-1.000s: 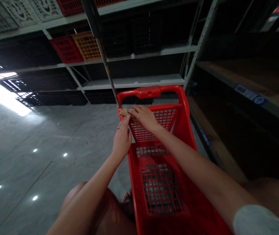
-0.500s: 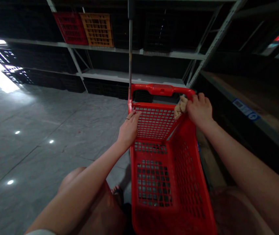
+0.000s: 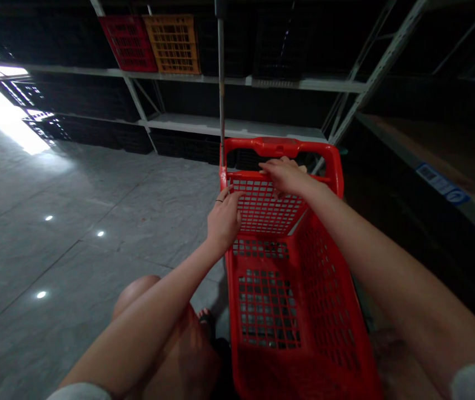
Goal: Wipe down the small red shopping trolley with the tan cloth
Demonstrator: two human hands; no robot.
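Note:
A red plastic shopping cart (image 3: 262,266) with a mesh basket stands right in front of me, its bar handle (image 3: 276,146) at the far end. On the basket's left rim, near the back panel, my left hand (image 3: 223,221) holds on, its thumb towards the inside. My right hand (image 3: 285,175) is closed over the top edge of the mesh back panel, below the handle. A bit of a tan cloth (image 3: 303,169) peeks out behind its fingers; the rest is hidden under the hand. A thin metal pole (image 3: 221,83) rises from the cart's left corner.
Metal shelving (image 3: 187,78) runs along the back, with a red crate (image 3: 131,43), a yellow crate (image 3: 173,43) and several dark crates. At right is a dark ledge with a blue-and-white label (image 3: 442,183). Grey concrete floor (image 3: 74,222) stretches out on the left.
My right hand has moved left with the cloth, from the cart's right corner to the back panel's top edge. My left hand stays on the left rim. The view has shifted slightly.

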